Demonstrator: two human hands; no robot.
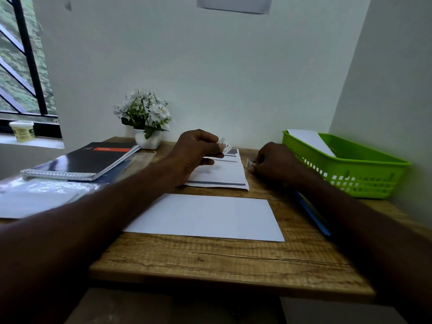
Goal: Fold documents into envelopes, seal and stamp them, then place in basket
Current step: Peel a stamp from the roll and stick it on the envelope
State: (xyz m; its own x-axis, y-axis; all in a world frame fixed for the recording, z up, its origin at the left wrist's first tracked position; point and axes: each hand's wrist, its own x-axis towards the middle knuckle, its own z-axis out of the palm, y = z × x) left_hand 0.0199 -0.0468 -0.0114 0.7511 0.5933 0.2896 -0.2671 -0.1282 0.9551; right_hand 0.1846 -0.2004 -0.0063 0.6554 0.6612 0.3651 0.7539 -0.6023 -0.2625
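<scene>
Starting at the desk's (pixel 210 260) left edge, a clear plastic sleeve (pixel 42 195) of white sheets lies flat, and behind it a spiral notebook (pixel 84 161) with a dark cover and an orange label rests on a blue folder. Toward the back edge, left of centre, a small white pot of white flowers (pixel 146 118) stands against the wall.

Next comes the left hand (pixel 194 150), raised just above the sheet of stamps (pixel 219 174), which is a white sheet with dark bars lying near the back edge at the middle. Its fingers (pixel 208 139) are curled, and thumb and forefinger pinch a small white stamp (pixel 224 143) with printing on it (too small to read). In front of that sheet, at the middle of the desk, a plain white envelope (pixel 205 218) lies flat, long side toward the front edge.

To the right, the right hand (pixel 273 164) rests on the wood just beside the stamp sheet's right edge, its fingers curled tight round a small crumpled scrap of white paper (pixel 250 165). Under the right forearm a blue pen (pixel 313 213) lies along the right edge. At the back right corner sits the green basket (pixel 350 181), slotted along its sides, with a white envelope (pixel 311 140) leaning inside it.
</scene>
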